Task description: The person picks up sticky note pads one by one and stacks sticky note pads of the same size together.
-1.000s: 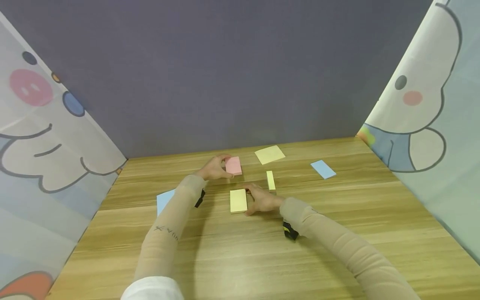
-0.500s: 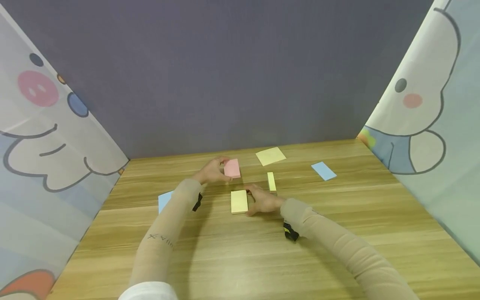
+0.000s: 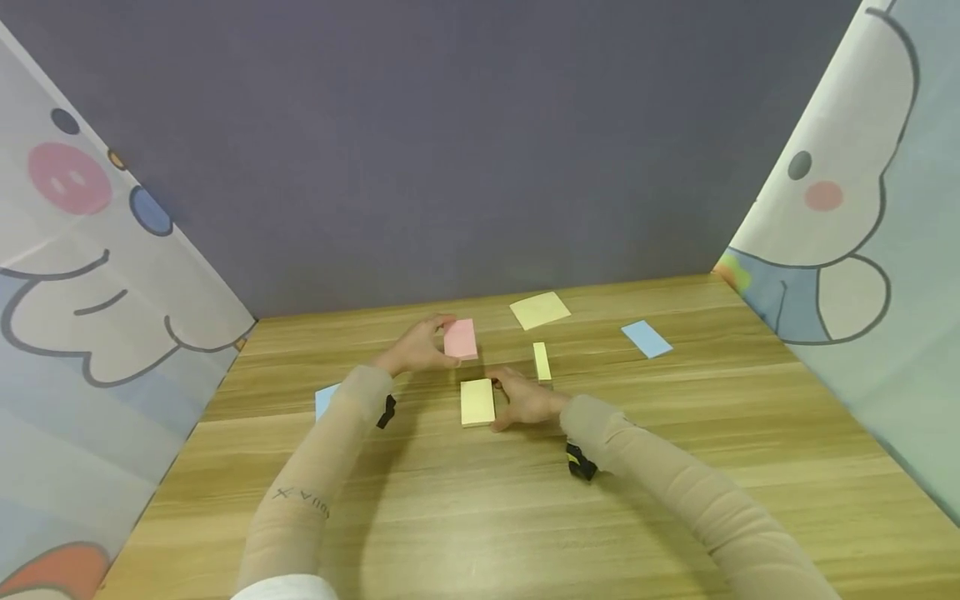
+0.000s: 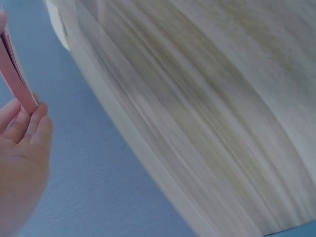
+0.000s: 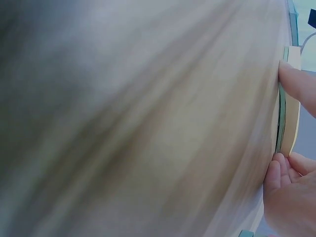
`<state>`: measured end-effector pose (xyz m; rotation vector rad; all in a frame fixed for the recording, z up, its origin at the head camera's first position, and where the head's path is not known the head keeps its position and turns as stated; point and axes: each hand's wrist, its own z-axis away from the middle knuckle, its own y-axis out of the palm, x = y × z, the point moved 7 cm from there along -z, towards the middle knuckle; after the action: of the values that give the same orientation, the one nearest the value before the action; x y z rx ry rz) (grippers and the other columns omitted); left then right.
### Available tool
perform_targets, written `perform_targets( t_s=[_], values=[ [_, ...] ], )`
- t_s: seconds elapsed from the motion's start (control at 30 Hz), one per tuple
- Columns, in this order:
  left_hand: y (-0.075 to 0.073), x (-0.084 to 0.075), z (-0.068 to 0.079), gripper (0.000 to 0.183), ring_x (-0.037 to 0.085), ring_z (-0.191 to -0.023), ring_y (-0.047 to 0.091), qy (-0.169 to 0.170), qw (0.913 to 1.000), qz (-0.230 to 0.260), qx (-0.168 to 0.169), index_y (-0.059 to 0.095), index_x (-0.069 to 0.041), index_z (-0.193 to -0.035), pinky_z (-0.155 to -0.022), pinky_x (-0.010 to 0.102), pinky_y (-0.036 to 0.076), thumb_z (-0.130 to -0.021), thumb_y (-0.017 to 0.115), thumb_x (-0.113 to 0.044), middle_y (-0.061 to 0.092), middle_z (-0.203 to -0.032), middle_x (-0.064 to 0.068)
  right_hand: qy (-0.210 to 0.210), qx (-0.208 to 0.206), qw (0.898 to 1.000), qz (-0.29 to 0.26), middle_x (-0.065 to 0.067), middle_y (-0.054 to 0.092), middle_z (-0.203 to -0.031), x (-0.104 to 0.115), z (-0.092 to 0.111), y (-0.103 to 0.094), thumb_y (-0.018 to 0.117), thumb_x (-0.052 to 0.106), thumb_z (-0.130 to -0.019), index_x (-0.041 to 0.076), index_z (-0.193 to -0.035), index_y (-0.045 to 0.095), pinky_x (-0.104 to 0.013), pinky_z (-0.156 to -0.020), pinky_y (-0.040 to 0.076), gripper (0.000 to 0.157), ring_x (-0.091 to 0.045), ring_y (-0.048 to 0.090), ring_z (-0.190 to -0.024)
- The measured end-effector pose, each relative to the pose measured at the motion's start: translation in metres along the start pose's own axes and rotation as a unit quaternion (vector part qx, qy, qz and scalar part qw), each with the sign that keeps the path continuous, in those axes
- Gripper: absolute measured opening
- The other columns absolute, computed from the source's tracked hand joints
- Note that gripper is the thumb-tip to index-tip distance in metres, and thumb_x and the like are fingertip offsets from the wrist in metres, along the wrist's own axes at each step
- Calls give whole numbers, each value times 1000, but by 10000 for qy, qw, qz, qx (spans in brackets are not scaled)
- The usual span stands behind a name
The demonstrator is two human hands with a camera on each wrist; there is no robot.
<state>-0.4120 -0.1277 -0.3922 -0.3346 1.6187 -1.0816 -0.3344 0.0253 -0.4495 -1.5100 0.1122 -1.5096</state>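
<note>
My left hand point(image 3: 422, 346) grips a pink sticky note pad point(image 3: 461, 339) by its edges, between thumb and fingers. In the left wrist view the pink pad point(image 4: 16, 74) is seen edge-on, apart from the wooden surface, with a narrow gap between its layers. Nearer to me, a yellow sticky note pad point(image 3: 477, 402) lies on the table, and my right hand point(image 3: 527, 400) pinches its far and near edges from the right side. Through the right wrist view, the thumb and fingers point(image 5: 280, 170) hold the ends of this pad point(image 5: 292, 118), which shows a thin green layer along one side.
On the wooden table point(image 3: 480, 517) lie a yellow paper piece point(image 3: 540, 310) at the back, a narrow yellow strip pad point(image 3: 542, 362) right of centre and a blue piece point(image 3: 647, 339) farther right. My left forearm partly covers another blue piece point(image 3: 324, 400). A grey wall point(image 3: 480, 150) stands behind.
My left hand has drawn the pink pad a little to the left and towards me. The right hand and the yellow pad stay almost where they were.
</note>
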Motion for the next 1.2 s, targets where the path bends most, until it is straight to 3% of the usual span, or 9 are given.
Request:
perform_targets(
  t_s=[0.23, 0.53, 0.93, 1.2],
  values=[
    [0, 0, 8, 90, 34, -129, 36, -96, 9999, 57, -116, 33, -4, -140, -103, 52, 32, -66, 80, -22, 39, -140, 13, -6, -21, 9998, 207, -11, 38, -136, 3, 0, 2, 79, 24, -71, 6, -142, 26, -41, -104, 35, 91, -26, 37, -127],
    [9, -1, 15, 90, 32, -129, 36, 20, 9999, -152, 75, 35, -3, -139, -105, 48, 31, -65, 80, -25, 37, -143, 13, -28, -69, 9998, 186, -12, 37, -137, 4, -2, -1, 79, 24, -70, 5, -142, 27, -43, -104, 35, 91, -27, 37, -127],
    [21, -29, 30, 85, 27, -123, 43, 453, 9980, -299, 337, 38, -4, -137, -101, 43, 38, -66, 80, -24, 46, -133, 10, -91, -14, 9999, -59, -13, 35, -139, -1, -2, -1, 79, 23, -70, 4, -139, 27, -45, -107, 31, 88, -29, 34, -129],
    [27, -31, 35, 84, 31, -132, 33, 476, 9974, -341, 421, 37, -2, -138, -106, 48, 32, -68, 79, -25, 37, -143, 13, -115, 41, 9999, -106, -13, 34, -139, -1, 0, -1, 79, 24, -71, 3, -138, 28, -45, -107, 31, 88, -29, 34, -129]
  ],
)
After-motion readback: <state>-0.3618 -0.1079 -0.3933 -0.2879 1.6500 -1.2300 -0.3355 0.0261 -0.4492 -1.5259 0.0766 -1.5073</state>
